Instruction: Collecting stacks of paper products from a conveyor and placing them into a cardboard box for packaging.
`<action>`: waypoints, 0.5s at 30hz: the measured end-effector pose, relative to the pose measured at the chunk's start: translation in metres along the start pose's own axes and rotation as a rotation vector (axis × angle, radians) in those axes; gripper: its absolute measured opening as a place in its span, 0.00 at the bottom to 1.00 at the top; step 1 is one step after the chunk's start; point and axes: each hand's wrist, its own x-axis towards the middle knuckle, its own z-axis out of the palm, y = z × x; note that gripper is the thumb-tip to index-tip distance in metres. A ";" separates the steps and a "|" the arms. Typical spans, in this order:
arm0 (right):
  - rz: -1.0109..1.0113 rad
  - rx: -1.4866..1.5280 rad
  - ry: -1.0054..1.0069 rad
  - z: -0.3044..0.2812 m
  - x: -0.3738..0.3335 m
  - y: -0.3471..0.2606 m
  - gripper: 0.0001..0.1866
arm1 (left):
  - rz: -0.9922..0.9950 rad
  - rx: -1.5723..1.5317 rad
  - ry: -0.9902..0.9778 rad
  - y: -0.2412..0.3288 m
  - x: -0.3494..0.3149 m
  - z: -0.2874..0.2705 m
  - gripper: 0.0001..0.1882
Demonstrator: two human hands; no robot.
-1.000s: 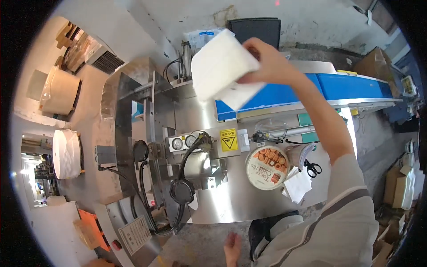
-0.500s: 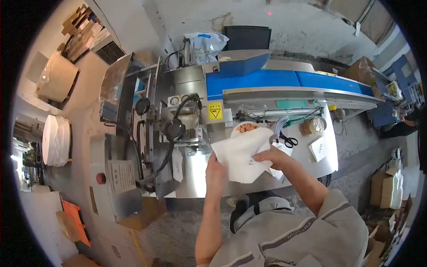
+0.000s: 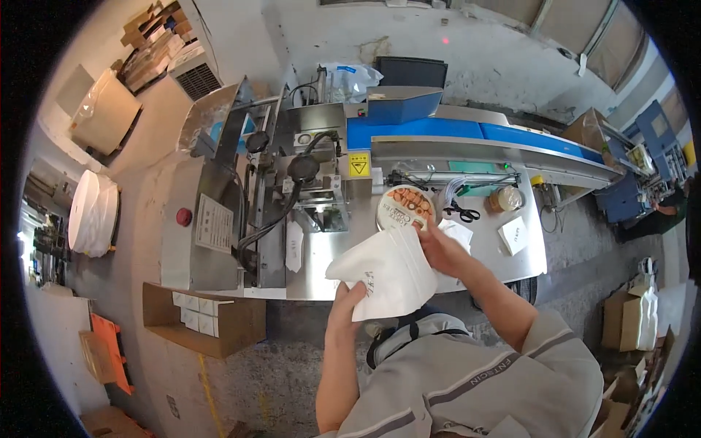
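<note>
A soft white bag (image 3: 387, 274) with a little dark print is stretched between my two hands, in front of the steel table's near edge. My left hand (image 3: 346, 303) grips its lower left side, thumb on top by the print. At the upper right corner, my right hand (image 3: 439, 247) pinches the edge, its fingers partly behind the bag. Just beyond the bag is a round tin (image 3: 393, 213) with a cookie picture on its lid. White sheets or bags (image 3: 457, 233) lie beside my right hand, with black-handled scissors (image 3: 461, 212) above them.
A steel machine (image 3: 314, 171) with black hoses stands left, a blue conveyor belt (image 3: 438, 130) behind. On the table (image 3: 321, 274) are a clear jar (image 3: 505, 199), a white packet (image 3: 513, 235) and another white packet (image 3: 293, 247). A cardboard box (image 3: 244, 328) holding white cartons sits below the table edge.
The bag has come down toward me and turned, uncovering more of the round tin. My left hand has moved lower, my right hand slightly up and left. The cardboard box shows more fully.
</note>
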 end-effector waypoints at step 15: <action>-0.134 -0.732 -0.227 0.085 -0.026 0.010 0.45 | 0.033 0.440 0.125 0.010 -0.048 -0.034 0.32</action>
